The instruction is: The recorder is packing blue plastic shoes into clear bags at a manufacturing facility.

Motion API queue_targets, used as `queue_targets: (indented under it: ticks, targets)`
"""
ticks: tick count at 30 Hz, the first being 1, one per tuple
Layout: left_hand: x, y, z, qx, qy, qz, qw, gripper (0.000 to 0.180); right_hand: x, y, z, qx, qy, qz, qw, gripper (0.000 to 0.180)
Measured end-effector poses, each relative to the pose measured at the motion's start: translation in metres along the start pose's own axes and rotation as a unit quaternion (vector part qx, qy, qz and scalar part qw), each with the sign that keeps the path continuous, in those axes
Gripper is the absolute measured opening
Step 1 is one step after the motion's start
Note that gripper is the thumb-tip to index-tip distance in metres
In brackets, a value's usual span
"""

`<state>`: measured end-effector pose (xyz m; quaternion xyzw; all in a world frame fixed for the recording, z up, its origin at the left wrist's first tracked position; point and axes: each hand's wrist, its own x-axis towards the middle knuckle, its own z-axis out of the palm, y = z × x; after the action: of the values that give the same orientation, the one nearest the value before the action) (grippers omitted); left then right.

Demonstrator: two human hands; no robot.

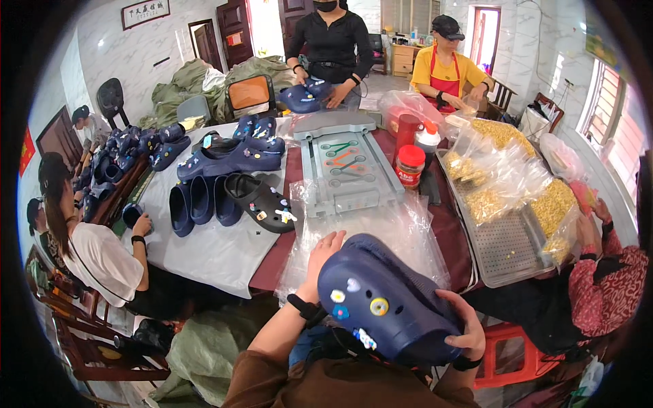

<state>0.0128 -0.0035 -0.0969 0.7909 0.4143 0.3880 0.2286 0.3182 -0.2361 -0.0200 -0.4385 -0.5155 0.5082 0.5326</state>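
Observation:
A navy blue clog (388,299) with several small coloured charms on its top sits in front of me, held between both hands. My left hand (320,255) grips its far left edge, with a black band on the wrist. Curled around its lower right side is my right hand (466,323). Just beyond the clog lies a pile of clear plastic bags (401,228) on the dark red table (286,238).
Several navy and black clogs (228,183) lie on a grey sheet at the left. A grey stool-like frame (347,163) holds scissors. A metal tray (503,238) carries bags of yellow pieces. Red jars (410,165) stand mid-table. Other people work around the table.

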Motion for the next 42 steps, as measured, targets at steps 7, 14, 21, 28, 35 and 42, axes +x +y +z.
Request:
queue_targets:
  ticks: [7,14,21,28,35,42]
  targets:
    - [0.008,0.024,-0.017,0.116,0.052,-0.001,0.992,0.051,0.004,-0.003,-0.006,-0.067,-0.059,0.027,0.996,0.106]
    - [0.006,0.026,-0.028,0.077,0.115,0.056,0.989,0.029,0.005,-0.009,-0.009,-0.177,0.020,-0.015,0.984,0.102]
    - [0.010,0.042,-0.036,0.041,0.108,0.015,0.993,0.024,0.005,-0.014,-0.002,-0.285,0.027,-0.056,0.957,0.094]
    - [0.011,0.056,-0.035,0.044,0.127,0.031,0.990,0.026,0.005,-0.016,0.007,-0.341,0.041,-0.083,0.935,0.091]
    - [0.007,0.060,-0.039,0.131,0.166,0.087,0.973,0.033,0.005,-0.009,0.011,-0.326,0.074,-0.085,0.939,0.091]
    - [-0.006,0.080,-0.042,0.041,0.053,0.084,0.994,0.049,0.008,-0.007,0.020,-0.349,0.142,-0.102,0.921,0.089]
